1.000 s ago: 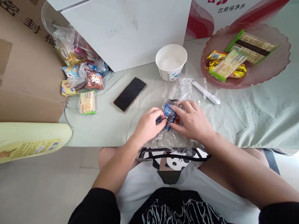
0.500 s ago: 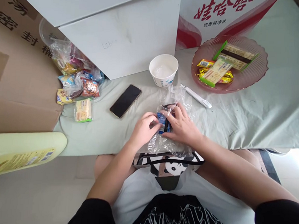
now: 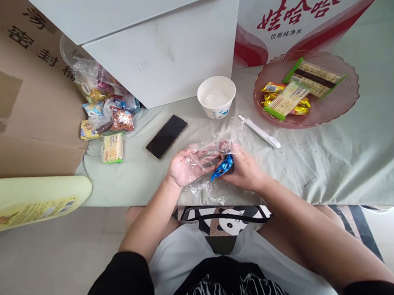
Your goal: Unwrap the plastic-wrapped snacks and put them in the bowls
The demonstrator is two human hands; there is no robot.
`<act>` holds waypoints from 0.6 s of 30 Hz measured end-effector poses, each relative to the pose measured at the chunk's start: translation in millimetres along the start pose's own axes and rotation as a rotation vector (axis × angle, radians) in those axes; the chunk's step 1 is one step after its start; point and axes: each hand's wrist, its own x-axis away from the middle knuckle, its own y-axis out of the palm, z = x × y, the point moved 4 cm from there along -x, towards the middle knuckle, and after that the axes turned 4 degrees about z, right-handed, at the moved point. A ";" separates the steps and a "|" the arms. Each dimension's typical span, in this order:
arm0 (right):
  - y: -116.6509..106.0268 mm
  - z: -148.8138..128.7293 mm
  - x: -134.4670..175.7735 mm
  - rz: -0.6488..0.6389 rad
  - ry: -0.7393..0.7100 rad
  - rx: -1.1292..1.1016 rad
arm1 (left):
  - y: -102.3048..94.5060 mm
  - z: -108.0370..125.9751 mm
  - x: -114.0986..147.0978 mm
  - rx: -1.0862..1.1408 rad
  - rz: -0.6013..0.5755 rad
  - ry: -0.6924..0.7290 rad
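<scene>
My left hand [image 3: 182, 168] is turned palm up above the cloth, holding a clear plastic bag [image 3: 203, 159] that stretches over its fingers. Through the film its fingers show only partly. Beside it, my right hand [image 3: 247, 170] grips a shiny blue snack packet [image 3: 224, 167], with a reddish-brown packet [image 3: 223, 149] just above. The right fingertips are hidden behind the packets and film. More crumpled plastic hangs below the hands. A white paper cup [image 3: 216, 98] stands upright beyond them, and a white pen-like cutter [image 3: 260, 132] lies to the right.
A phone [image 3: 166, 136] lies left of the hands. Farther left are several wrapped snacks [image 3: 122, 118] and a wrapped cracker pack [image 3: 113, 147] beside a cardboard box [image 3: 36, 112]. A pink glass bowl [image 3: 344, 100] with snacks stands right. White boxes [image 3: 189, 46] close off the back.
Both hands have lifted the blue packet and plastic off the cloth. The left hand has turned palm up, and a reddish-brown packet now shows. The view has shifted slightly.
</scene>
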 end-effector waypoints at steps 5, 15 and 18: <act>-13.6 1.4 -7.8 0.043 0.055 -0.081 | -15.6 2.9 -11.2 0.041 0.147 0.053; -49.4 5.1 -8.0 0.494 0.137 -0.152 | -15.0 0.4 -17.9 0.223 0.208 0.050; -93.7 19.8 -10.8 0.828 0.067 -0.098 | -9.9 -0.2 -16.4 0.377 0.197 -0.008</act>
